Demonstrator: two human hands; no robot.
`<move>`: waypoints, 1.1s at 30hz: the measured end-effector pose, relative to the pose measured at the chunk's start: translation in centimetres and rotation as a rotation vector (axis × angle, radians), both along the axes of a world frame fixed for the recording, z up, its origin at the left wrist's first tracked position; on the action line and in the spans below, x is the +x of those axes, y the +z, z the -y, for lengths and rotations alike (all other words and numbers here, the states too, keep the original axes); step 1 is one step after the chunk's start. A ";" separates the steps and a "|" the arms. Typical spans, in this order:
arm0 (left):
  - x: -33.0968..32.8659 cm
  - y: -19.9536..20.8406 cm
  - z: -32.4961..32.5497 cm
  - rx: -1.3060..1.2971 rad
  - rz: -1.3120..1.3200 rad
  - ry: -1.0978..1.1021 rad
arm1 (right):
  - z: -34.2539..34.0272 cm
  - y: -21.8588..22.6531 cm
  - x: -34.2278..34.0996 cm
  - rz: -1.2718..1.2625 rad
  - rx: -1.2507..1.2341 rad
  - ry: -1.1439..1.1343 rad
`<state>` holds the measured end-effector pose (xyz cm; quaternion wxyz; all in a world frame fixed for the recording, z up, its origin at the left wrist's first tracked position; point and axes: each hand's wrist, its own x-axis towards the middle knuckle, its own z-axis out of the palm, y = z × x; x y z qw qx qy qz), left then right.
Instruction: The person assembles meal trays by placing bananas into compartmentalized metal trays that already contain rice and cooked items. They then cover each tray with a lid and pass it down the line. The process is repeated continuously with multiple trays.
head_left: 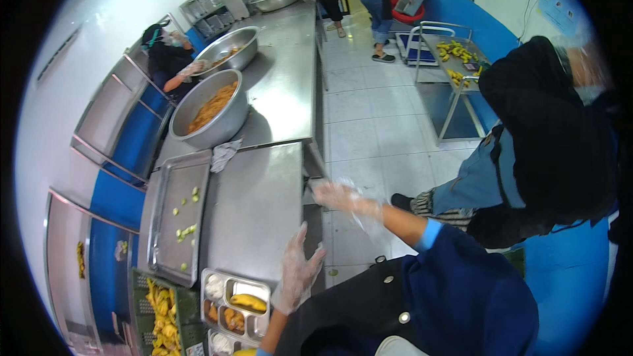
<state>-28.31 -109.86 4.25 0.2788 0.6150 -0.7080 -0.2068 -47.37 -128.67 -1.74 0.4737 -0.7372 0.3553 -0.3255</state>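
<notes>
My left hand [300,271], in a clear plastic glove, is raised beside the near table edge with its fingers apart and nothing in it. My right hand [346,199], gloved the same way, reaches out past the table's corner; its fingers are stretched out and I see nothing held. Closest to my left hand is a steel compartment tray [250,288] holding a banana [248,302], white rice [214,286] and browned food pieces [234,320]. Part of a second compartment tray [227,333] shows at the lower edge, also with food.
A green crate of bananas [163,316] stands left of the trays. Beyond lie a large shallow tray [173,191] with green scraps, a cloth [225,154] and a basin of browned food [212,107]. A person [547,138] stands close on my right, near a banana cart [455,92].
</notes>
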 end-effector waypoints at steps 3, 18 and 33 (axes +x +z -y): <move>-8.6 2.0 11.9 -0.413 0.086 -0.157 | 11.5 7.3 -2.9 0.043 0.124 -0.260; -19.2 0.8 66.0 -0.118 -0.670 -0.457 | 31.7 11.4 -17.8 0.714 0.151 -0.312; -46.0 0.3 94.7 0.600 -1.000 -0.627 | 62.3 15.1 -31.2 -0.100 -0.330 -1.104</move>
